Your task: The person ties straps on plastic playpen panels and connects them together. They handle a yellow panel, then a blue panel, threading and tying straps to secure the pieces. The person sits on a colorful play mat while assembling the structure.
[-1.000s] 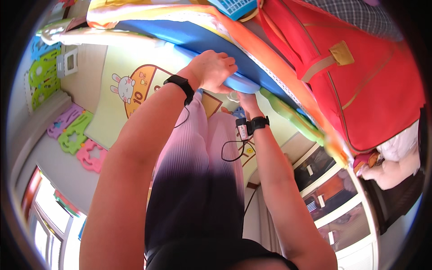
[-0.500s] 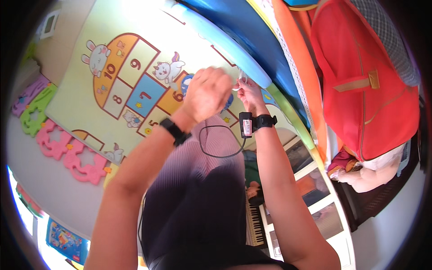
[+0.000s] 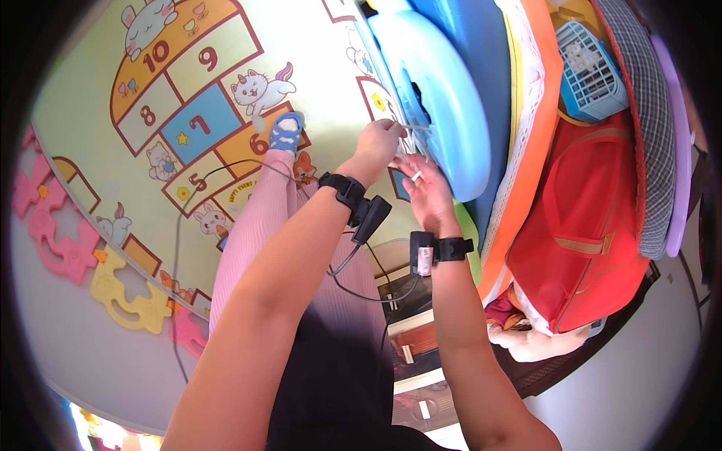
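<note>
A thin white cord [image 3: 408, 141] runs in strands between my hands, beside a light blue rounded plastic piece [image 3: 455, 113]. My left hand [image 3: 376, 150] pinches part of the cord with thumb and forefinger, close to the edge of that piece. Just below and to the right, my right hand [image 3: 432, 192] is curled palm-up around other strands. A short white end [image 3: 416, 177] pokes out between its fingers. What the cord joins to is hard to make out. Each wrist wears a black strap with a small box, linked by black cable.
A printed play mat [image 3: 199, 124] covers the floor, with pink and yellow fence pieces [image 3: 128, 297] along its edge. My foot in a blue sandal [image 3: 286, 131] stands on it. To the right lean a red bag [image 3: 579, 233] and a blue basket [image 3: 594, 71]. Drawers [image 3: 414, 349] stand below.
My view has shifted toward the blue plastic piece, which shows more fully. My left hand, blurred and apart from the cord before, now pinches it. My right hand has turned more palm-up.
</note>
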Demonstrator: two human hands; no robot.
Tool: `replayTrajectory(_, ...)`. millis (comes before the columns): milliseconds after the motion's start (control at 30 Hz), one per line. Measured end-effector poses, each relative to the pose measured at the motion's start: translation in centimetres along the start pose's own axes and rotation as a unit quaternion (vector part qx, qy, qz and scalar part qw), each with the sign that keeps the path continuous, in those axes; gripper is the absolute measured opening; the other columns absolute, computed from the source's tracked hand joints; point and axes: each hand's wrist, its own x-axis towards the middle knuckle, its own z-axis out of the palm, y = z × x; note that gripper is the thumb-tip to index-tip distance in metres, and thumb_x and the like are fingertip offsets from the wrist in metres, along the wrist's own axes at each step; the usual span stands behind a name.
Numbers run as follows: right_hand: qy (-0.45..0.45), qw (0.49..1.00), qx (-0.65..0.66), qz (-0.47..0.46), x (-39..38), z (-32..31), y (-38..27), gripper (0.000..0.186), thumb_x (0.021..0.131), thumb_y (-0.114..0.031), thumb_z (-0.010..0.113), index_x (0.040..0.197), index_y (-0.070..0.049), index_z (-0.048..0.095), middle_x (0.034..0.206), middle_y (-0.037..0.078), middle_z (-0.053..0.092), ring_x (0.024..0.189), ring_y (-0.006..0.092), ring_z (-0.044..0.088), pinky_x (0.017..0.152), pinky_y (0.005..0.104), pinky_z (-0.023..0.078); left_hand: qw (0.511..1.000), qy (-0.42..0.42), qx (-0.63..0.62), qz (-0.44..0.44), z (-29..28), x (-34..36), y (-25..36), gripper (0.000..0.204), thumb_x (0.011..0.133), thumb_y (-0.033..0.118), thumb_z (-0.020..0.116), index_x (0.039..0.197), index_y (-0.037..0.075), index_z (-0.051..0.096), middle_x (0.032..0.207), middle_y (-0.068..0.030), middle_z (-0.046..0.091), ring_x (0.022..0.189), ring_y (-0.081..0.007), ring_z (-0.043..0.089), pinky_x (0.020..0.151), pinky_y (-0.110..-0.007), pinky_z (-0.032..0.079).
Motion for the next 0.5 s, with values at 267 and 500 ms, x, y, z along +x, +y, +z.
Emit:
replayTrajectory(267, -0.056, 0.997, -0.02, 0.046, 2.0, -2.1, -1.1, 0.021, 0.098, -0.03, 0.064, 0.117, -0.021, 0.065, 0.121, -0.006, 0.064, 0.12, 0.01, 0.05, 0.11, 0.0399, 0.02, 0.98, 0.055, 0.054, 0.186, 0.6, -9.0, -1.3, 0.031, 0.096, 0.026, 0.063, 0.08, -0.001, 0.07, 0.07, -0.0208, 0.063, 0.066, -0.0338, 0.062, 0.062, -0.045, 0.049)
replayTrajectory(500, -0.025, 0.999, 0.031, -0.009, 2.8, -2.5, 0.1, 0.019, 0.102, -0.018, 0.06, 0.116, -0.007, 0.066, 0.118, 0.003, 0.066, 0.114, 0.0149, 0.056, 0.107, 0.0318, 0.039, 0.964, 0.081, 0.163, 0.194, -1.4, -6.9, -6.2, 0.024, 0.1, 0.026, 0.058, 0.097, 0.005, 0.068, 0.088, -0.024, 0.07, 0.085, -0.0449, 0.067, 0.075, -0.053, 0.051)
